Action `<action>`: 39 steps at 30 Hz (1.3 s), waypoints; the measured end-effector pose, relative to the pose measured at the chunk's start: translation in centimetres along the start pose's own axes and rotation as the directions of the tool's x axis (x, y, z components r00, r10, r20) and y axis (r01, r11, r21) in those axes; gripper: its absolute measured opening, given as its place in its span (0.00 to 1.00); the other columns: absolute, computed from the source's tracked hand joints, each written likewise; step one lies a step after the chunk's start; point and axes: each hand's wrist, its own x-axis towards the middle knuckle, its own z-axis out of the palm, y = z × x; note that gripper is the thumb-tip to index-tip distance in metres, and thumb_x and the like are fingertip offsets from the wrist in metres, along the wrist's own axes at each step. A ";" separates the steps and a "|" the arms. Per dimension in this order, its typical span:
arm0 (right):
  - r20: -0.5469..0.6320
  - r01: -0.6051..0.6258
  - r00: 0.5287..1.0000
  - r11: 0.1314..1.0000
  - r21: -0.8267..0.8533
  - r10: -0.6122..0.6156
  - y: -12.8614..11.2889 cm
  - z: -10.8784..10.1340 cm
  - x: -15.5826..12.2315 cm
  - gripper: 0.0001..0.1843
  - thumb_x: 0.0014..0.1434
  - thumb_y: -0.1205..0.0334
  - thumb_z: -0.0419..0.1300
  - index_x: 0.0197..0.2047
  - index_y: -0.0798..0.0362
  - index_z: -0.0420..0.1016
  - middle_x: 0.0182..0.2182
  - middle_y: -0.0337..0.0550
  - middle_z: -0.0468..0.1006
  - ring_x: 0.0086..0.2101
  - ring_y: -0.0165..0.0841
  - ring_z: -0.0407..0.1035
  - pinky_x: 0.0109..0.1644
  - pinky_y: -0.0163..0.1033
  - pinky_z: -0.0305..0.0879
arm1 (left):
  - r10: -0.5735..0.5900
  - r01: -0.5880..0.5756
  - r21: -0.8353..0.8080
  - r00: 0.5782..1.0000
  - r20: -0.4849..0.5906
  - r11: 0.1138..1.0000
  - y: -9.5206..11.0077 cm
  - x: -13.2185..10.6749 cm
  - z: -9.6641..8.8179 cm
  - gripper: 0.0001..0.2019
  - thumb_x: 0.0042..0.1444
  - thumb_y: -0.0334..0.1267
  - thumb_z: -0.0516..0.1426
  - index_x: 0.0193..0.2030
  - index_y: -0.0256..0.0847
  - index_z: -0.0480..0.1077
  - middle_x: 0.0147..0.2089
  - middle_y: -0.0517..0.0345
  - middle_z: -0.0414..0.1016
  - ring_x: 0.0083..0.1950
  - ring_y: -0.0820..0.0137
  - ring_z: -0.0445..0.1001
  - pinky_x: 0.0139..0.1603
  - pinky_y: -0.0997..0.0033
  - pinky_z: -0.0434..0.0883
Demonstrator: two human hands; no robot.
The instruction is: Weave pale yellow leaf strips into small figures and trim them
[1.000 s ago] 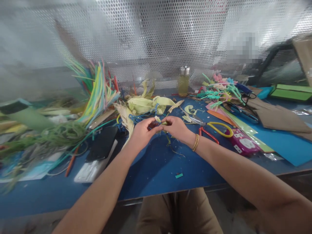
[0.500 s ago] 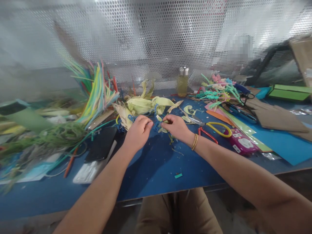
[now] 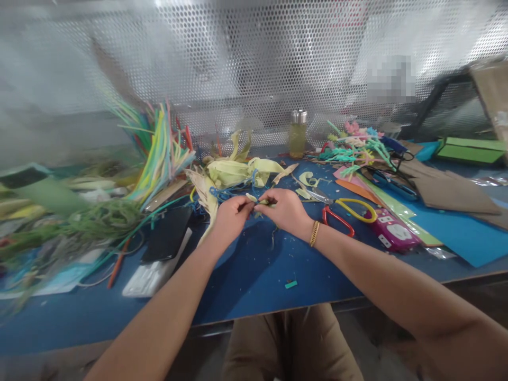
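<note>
Pale-green husk piece point(image 3: 251, 197) sat between both hands, over blue tabletop point(image 3: 254, 280), just in front of messy husk pile point(image 3: 228, 172) tangled up with blue string point(image 3: 226, 193). Left hand point(image 3: 230, 218) had thumb and fingertips pinched together on it. Right hand point(image 3: 289, 210), gold bracelet point(image 3: 314, 234) on wrist, pinched from other side, fingers curled, barely any gap. Couldn't tell if it was one bit or several, fingers hid most. Scissors point(image 3: 359, 210) lay right of right hand, phone point(image 3: 166, 233) left of left forearm.
</note>
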 end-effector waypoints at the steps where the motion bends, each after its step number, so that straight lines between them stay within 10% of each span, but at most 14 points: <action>1: 0.004 -0.014 1.000 0.999 0.037 0.014 0.1 0.1 0.1 0.07 0.53 0.58 0.64 0.33 0.53 0.78 0.27 0.38 0.77 0.28 0.28 0.67 0.32 0.33 0.56 | 0.040 -0.039 0.030 0.999 -0.029 0.999 0.0 0.0 -0.1 0.10 0.57 0.39 0.54 0.27 0.39 0.71 0.25 0.60 0.71 0.29 0.70 0.68 0.33 0.72 0.63; 14: 0.054 -0.081 0.996 0.914 0.397 0.064 1.4 0.8 0.5 0.07 0.51 0.59 0.63 0.29 0.54 0.73 0.23 0.35 0.71 0.25 0.26 0.61 0.30 0.33 0.57 | 0.019 -0.018 -0.230 1.000 0.001 0.973 0.0 0.1 0.2 0.11 0.55 0.45 0.59 0.30 0.40 0.69 0.26 0.63 0.67 0.28 0.73 0.63 0.32 0.74 0.61; 25: 0.094 -0.176 0.984 0.803 0.570 0.149 1.1 1.1 0.3 0.12 0.49 0.54 0.65 0.27 0.54 0.74 0.21 0.35 0.67 0.23 0.25 0.58 0.28 0.33 0.54 | 0.088 -0.081 0.105 0.994 -0.068 0.991 1.5 -0.9 0.1 0.15 0.63 0.45 0.49 0.30 0.40 0.69 0.25 0.62 0.66 0.30 0.70 0.64 0.32 0.70 0.58; 33: 0.045 -0.174 0.982 0.789 0.589 0.183 1.0 1.7 -0.1 0.09 0.47 0.58 0.65 0.26 0.54 0.72 0.21 0.34 0.67 0.23 0.25 0.57 0.28 0.33 0.54 | -0.003 -0.021 -0.143 0.986 -0.167 0.990 0.5 -0.5 -0.1 0.07 0.47 0.42 0.63 0.27 0.41 0.77 0.34 0.57 0.73 0.40 0.67 0.71 0.45 0.68 0.65; 39: 0.024 -0.144 0.987 0.822 0.551 0.158 1.1 2.1 -0.4 0.08 0.47 0.59 0.64 0.27 0.55 0.72 0.20 0.32 0.66 0.22 0.24 0.56 0.27 0.33 0.52 | -0.247 0.194 -0.448 0.967 -0.062 0.873 0.3 -1.0 0.3 0.14 0.37 0.44 0.68 0.26 0.38 0.74 0.30 0.58 0.74 0.27 0.74 0.67 0.28 0.73 0.62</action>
